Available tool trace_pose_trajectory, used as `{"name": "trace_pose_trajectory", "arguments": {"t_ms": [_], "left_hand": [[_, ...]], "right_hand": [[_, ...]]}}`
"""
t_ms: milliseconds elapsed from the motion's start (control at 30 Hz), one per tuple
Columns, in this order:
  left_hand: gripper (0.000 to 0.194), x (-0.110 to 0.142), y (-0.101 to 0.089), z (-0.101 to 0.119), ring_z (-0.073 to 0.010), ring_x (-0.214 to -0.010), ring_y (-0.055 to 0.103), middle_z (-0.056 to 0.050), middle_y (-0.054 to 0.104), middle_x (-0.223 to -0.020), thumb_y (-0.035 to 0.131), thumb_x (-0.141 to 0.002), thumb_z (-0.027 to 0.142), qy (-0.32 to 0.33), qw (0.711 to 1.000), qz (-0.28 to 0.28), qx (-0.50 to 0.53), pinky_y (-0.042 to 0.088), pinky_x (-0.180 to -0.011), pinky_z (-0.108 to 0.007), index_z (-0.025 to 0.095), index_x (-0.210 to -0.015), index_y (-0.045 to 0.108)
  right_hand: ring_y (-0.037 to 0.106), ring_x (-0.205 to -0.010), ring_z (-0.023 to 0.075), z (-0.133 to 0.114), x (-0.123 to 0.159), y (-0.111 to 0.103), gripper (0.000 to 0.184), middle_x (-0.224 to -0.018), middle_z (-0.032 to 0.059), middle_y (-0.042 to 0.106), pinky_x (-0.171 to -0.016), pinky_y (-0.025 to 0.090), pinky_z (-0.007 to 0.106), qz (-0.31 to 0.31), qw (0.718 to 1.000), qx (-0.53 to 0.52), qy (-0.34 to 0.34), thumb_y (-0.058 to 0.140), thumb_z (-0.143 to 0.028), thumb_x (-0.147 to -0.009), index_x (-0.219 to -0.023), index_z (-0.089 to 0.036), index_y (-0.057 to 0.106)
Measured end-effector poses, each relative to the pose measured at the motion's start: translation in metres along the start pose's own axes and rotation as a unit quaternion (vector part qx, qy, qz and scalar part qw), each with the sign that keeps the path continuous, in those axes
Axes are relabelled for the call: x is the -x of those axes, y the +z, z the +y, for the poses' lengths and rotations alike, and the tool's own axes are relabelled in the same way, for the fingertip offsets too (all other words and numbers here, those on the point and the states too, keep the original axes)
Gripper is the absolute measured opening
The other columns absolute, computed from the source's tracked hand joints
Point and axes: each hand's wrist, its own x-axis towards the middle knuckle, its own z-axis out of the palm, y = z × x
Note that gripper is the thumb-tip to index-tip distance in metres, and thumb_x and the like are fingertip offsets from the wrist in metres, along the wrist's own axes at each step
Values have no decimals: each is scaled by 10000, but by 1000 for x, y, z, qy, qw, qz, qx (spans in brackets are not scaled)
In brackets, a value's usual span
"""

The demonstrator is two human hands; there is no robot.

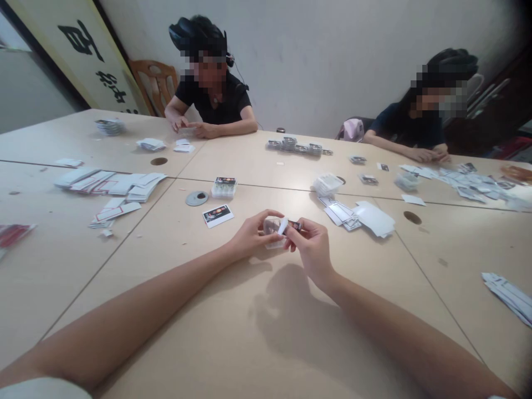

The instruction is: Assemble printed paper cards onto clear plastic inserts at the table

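Left fingers (272, 213) hold clear box (271, 226); card (218, 216), grey disc (193, 199), paper stack (376, 219) near.

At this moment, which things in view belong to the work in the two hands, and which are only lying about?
In the work:
clear box, in the left hand
dark printed piece, in the right hand
printed card lying nearby, probably

Seemingly just lying about:
grey disc
red item at the left edge
pink item at the back
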Motion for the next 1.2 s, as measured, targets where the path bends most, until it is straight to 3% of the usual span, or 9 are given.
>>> {"name": "trace_pose_trajectory", "arguments": {"t_ms": [300,533,633,733,867,1033,1200], "left_hand": [[431,6,5,0,-148,-736,629,0,652,-812,652,-854,447,-22,990,-49,129,442,-638,-225,229,-1127,400],[388,7,8,8,-165,-765,658,-17,672,-835,601,-892,374,-51,973,-61,214,482,-690,-253,234,-1160,359],[394,7,8,7,-160,-746,657,3,668,-831,620,-875,367,-48,974,-27,219,503,-677,-253,257,-1130,341],[282,6,7,4,-134,-718,629,10,652,-821,604,-881,388,-35,981,12,191,490,-644,-219,234,-1021,414],[293,6,7,2,-129,-770,601,-15,625,-859,572,-897,465,-31,990,-1,136,491,-674,-221,175,-931,546],[354,7,6,-1,-140,-775,590,-18,628,-874,746,-771,448,-12,996,10,89,488,-637,-224,166,-886,564],[316,6,5,-1,-134,-732,584,-27,641,-845,672,-837,456,12,996,30,82,487,-648,-240,151,-868,594]], "right_hand": [[527,-468,124,17,-9,-6,289,-522,-7,616,-480,396,253,7,991,122,-54,719,-308,-784,-578,-189,556],[500,-482,121,19,-9,-6,292,-506,-21,553,-487,371,251,-26,986,139,-85,675,-279,-805,-565,-189,535],[495,-498,121,20,-10,-7,302,-509,-21,534,-498,370,249,-13,983,154,-100,655,-296,-816,-562,-188,533],[479,-498,120,22,-11,-9,301,-508,-26,515,-498,366,245,-4,980,168,-109,638,-314,-828,-573,-192,534],[482,-533,128,23,-12,-9,271,-554,-18,522,-527,381,253,-15,972,189,-139,620,-301,-841,-606,-197,537],[433,-540,122,25,-12,-8,290,-567,-28,476,-534,356,253,-38,951,235,-196,606,-271,-835,-580,-209,483],[428,-544,115,25,-12,-7,307,-585,-31,451,-545,354,246,-48,930,271,-243,583,-223,-846,-582,-212,428]]}}
